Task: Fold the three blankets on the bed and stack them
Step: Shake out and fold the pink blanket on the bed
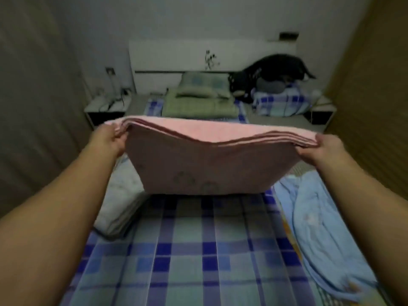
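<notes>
Above checked bed [176, 250], both hands' fingers [119, 134] pinch folded pink blanket [205, 164].

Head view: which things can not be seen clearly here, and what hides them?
- Bed sheet behind the lifted pink blanket: hidden by it.
- Fingers of the left hand and right hand: partly tucked under the pink blanket's folded edge.
- White blanket: partly covered by the left arm and the pink one.
- Light blue blanket: cut off by the lower edge.
- Dark heap by the headboard: too blurred to identify.
</notes>
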`<state>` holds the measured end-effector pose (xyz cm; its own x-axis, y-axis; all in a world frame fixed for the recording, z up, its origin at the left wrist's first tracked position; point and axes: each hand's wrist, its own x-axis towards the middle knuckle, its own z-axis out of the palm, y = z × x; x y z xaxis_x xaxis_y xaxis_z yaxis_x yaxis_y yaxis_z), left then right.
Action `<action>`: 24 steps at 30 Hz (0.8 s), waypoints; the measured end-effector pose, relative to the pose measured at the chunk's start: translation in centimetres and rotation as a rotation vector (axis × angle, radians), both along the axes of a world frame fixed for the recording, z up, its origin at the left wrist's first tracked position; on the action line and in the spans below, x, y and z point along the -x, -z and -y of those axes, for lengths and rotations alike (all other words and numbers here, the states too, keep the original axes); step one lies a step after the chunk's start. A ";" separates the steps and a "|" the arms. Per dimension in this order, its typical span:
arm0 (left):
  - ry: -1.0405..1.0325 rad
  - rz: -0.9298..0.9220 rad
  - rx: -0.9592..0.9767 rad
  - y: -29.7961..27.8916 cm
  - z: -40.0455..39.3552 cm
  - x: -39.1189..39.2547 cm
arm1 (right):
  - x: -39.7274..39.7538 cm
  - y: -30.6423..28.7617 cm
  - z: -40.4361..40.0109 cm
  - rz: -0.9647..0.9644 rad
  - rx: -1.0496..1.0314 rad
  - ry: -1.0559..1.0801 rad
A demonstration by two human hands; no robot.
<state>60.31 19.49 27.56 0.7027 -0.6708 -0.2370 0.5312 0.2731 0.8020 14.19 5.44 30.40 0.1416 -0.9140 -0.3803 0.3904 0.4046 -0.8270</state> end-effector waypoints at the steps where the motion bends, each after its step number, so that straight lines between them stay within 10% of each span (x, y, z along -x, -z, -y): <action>1: -0.011 -0.018 0.091 -3.8 0.2 -0.1 | 0.2 -3.3 0.6 0.122 0.034 0.034; 5: -0.174 -0.036 0.221 -13.8 -1.3 0.7 | 0.4 -8.8 2.0 0.338 0.082 0.217; 10: -0.124 -0.046 0.124 -10.9 -8.9 4.8 | 5.0 -4.7 -0.9 0.378 0.033 0.219; 24: 0.052 -0.231 -0.958 30.7 -32.4 18.7 | 20.6 28.1 -21.5 -0.211 -0.613 0.266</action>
